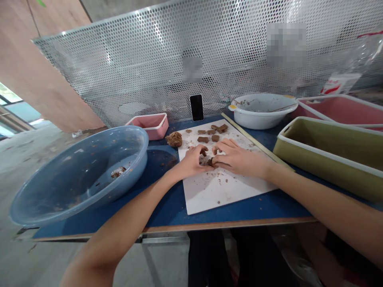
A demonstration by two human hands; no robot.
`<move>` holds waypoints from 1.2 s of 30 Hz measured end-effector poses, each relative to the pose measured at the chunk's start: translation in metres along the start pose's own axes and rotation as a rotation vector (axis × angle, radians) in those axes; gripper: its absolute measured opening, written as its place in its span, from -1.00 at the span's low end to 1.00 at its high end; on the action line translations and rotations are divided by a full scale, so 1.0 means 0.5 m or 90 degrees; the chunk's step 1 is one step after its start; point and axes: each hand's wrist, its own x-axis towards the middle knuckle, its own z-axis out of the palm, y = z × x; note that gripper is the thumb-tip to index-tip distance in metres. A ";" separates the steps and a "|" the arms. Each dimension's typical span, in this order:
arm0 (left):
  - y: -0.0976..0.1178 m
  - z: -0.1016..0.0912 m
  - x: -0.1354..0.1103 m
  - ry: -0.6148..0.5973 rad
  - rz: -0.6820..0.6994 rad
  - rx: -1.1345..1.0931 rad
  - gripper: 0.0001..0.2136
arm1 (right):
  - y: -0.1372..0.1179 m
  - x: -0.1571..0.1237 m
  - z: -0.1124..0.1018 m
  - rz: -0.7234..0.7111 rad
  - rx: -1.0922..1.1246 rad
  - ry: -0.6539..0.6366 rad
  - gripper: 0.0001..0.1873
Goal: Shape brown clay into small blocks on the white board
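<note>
My left hand (191, 161) and my right hand (235, 157) meet over a white board (206, 199). A small dark brown clay-like piece (210, 162) is pinched between them, at the tips of my thumbs. The fingers of both hands are curled, and they partly hide the piece. Just beyond my fingers lie several short brown pieces, among them a block (203, 140) and a smaller one (215, 138). More pieces are heaped in a small pile (222, 128) at the board's far edge. A rough brown lump (174, 139) rests by the board's far left corner. Crumbs are scattered over the board.
On the blue table (167, 217) a large blue basin (131, 175) stands left, with a small pink bin (161, 126) behind. A phone (196, 107) leans on the perforated metal panel (143, 59). Right are a strip (254, 139), white basin (254, 121), green trough (326, 159) and pink tub (356, 113).
</note>
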 end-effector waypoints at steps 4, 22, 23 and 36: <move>0.001 0.000 0.000 0.001 0.009 -0.015 -0.39 | 0.002 0.000 0.000 0.000 0.002 -0.004 -0.74; 0.008 0.005 -0.001 0.007 0.025 -0.134 -0.49 | -0.001 0.001 0.006 -0.007 -0.040 0.006 -0.75; 0.008 0.006 -0.001 0.008 0.024 -0.143 -0.48 | -0.002 0.001 0.006 -0.006 -0.038 0.007 -0.75; 0.004 0.013 0.001 0.000 0.014 -0.183 -0.44 | 0.003 -0.002 0.012 0.008 -0.010 -0.012 -0.78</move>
